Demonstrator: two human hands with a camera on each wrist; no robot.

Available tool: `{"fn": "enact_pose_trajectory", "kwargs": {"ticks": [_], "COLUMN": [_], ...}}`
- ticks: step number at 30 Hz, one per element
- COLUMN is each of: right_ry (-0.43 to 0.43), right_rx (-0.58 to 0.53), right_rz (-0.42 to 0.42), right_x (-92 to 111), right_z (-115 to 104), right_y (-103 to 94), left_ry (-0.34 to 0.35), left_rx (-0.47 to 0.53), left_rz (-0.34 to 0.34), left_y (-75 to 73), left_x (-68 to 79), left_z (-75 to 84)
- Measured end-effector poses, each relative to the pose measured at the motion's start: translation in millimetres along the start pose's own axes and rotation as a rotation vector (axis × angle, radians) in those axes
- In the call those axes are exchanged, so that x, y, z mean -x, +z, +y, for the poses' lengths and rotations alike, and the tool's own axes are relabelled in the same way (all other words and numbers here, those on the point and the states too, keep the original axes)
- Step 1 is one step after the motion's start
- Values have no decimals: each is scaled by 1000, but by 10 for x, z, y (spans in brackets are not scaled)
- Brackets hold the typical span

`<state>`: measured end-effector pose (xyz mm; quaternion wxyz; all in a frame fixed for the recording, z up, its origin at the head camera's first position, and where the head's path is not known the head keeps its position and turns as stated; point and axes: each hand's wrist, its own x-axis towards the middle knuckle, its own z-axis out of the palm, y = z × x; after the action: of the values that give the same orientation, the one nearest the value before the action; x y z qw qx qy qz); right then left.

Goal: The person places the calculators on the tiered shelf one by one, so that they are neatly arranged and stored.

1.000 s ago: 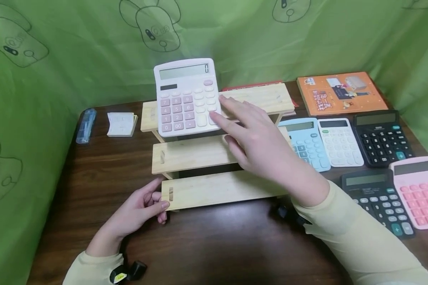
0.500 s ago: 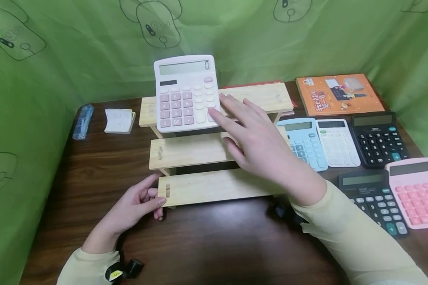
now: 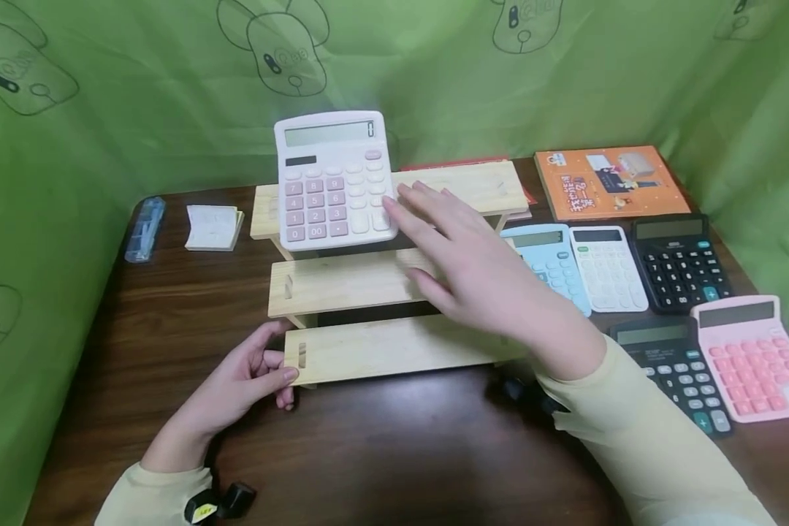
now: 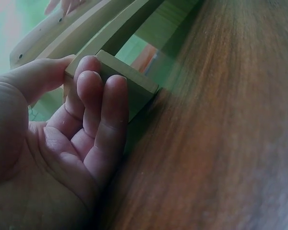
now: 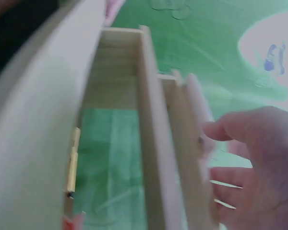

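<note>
A white calculator with pale pink number keys [image 3: 334, 183] leans upright on the top tier of a three-tier wooden shelf [image 3: 394, 352], its display reading 0. My right hand [image 3: 473, 267] is at the calculator's right edge, fingers extended; one fingertip appears to touch that edge. In the right wrist view, the thumb and fingers of my right hand [image 5: 259, 158] are apart beside the top tier. At the shelf's front left corner, my left hand [image 3: 246, 383] grips the bottom tier, thumb on top. The left wrist view shows curled fingers [image 4: 113, 103] against the wooden end piece.
To the right lie several calculators: light blue [image 3: 552, 267], white [image 3: 610, 270], black [image 3: 680, 263], dark grey [image 3: 673, 372] and pink [image 3: 752, 358]. Behind them is an orange book [image 3: 611, 183]. At left are a notepad [image 3: 212, 228] and a blue transparent object [image 3: 145, 230]. Green cloth surrounds the table.
The view has shifted slightly. My right hand's fingers have dipped a little along the calculator's edge, and its thumb has lowered. The left hand, calculator and shelf keep their places.
</note>
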<state>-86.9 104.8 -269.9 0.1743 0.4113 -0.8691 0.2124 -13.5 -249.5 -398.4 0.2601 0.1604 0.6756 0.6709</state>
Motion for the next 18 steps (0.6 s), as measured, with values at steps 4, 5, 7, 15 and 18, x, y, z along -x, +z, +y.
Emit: {"fn": "enact_pose_trajectory", "kwargs": {"ticks": [4, 5, 7, 15, 18], "right_ry": [47, 61, 83, 236, 345], "right_rx": [2, 10, 28, 102, 142], "right_rz": [-50, -56, -60, -38, -53], "right_x": [71, 92, 140, 493, 663], "right_z": [64, 90, 146, 404, 523], "right_y": [-132, -154, -196, -553, -711], "left_ry": [-3, -2, -2, 16, 4], "left_rx": [32, 46, 71, 104, 114], "left_rz": [1, -2, 1, 17, 23], "left_y": [-1, 2, 9, 20, 24], "left_x": [-7, -13, -28, -71, -39], "left_z": [-15, -18, -22, 10, 2]}}
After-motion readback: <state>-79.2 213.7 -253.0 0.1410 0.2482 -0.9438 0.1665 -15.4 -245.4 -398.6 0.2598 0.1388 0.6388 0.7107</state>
